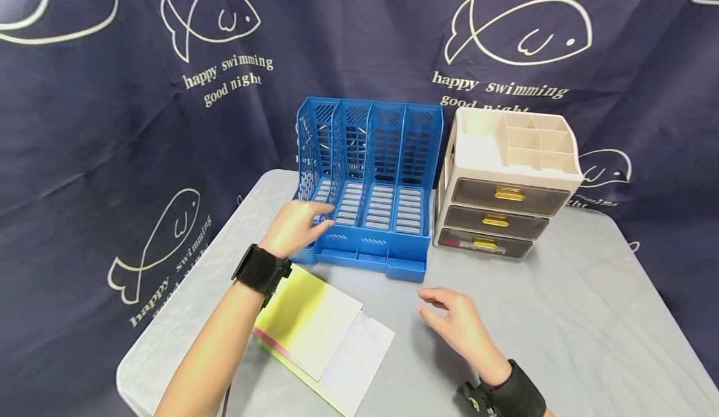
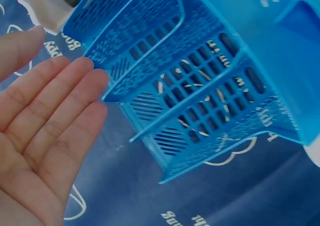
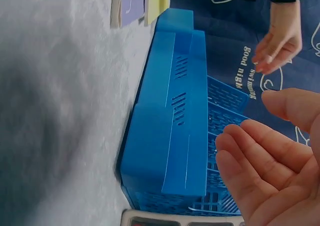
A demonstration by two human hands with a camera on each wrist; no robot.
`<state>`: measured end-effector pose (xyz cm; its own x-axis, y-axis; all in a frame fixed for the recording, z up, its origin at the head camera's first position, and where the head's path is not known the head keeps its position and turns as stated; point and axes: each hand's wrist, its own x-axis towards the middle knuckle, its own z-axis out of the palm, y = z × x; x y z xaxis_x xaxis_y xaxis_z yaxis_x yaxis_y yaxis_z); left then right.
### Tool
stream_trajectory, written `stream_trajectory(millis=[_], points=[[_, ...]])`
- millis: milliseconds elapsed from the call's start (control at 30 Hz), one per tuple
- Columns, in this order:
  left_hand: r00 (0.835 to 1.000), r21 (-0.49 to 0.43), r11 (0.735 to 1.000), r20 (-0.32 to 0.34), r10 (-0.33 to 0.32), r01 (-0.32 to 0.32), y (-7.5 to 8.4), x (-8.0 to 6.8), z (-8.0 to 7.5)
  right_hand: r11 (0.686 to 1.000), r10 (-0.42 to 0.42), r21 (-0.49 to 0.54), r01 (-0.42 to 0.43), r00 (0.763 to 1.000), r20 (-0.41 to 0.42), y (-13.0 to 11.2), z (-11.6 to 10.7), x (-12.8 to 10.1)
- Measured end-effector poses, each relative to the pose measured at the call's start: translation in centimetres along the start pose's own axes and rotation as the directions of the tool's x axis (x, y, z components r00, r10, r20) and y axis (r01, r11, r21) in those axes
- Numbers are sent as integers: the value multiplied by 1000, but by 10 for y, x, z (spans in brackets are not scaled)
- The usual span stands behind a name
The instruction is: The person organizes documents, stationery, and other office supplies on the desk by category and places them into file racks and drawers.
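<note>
My left hand (image 1: 298,226) hovers in front of the left slots of a blue file rack (image 1: 387,242), holding nothing. In the left wrist view its fingers (image 2: 60,116) are straight and held together, apart from the dividers. The rack's several upright compartments hold nothing. To the right, my right hand (image 1: 457,323) hangs over the table before the rack. Its fingers (image 3: 265,161) bend slightly, with the thumb apart and nothing between them. Below the left hand lie a yellow-and-white notebook (image 1: 314,323) and, partly under it, a second pale one (image 1: 365,354).
Right of the rack stands a cream drawer organizer (image 1: 517,148) with gold handles and open compartments on top. A reddish item shows dimly in its bottom drawer. The grey table (image 1: 590,317) has rounded corners. Behind it hangs a dark blue curtain (image 1: 359,36) with fish drawings.
</note>
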<state>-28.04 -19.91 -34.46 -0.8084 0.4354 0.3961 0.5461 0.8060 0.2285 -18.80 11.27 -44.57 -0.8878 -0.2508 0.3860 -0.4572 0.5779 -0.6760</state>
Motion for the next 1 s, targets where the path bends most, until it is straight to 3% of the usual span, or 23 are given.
stream_trajectory(millis=[233, 433, 733, 1000], points=[[1000, -17, 999, -10, -29, 29, -9, -32, 4, 998, -33, 52, 31, 998, 54, -3, 5, -5], [996, 15, 996, 27, -89, 88, -19, -62, 8, 990, -100, 116, 81, 981, 166, -2, 12, -7], [990, 128, 988, 103, -97, 84, -33, -118, 24, 983, -72, 185, 8, 937, 343, -1, 18, -9], [985, 160, 985, 148, -89, 65, -37, -152, 24, 972, -82, 234, -9, 922, 379, 7, 24, 1]])
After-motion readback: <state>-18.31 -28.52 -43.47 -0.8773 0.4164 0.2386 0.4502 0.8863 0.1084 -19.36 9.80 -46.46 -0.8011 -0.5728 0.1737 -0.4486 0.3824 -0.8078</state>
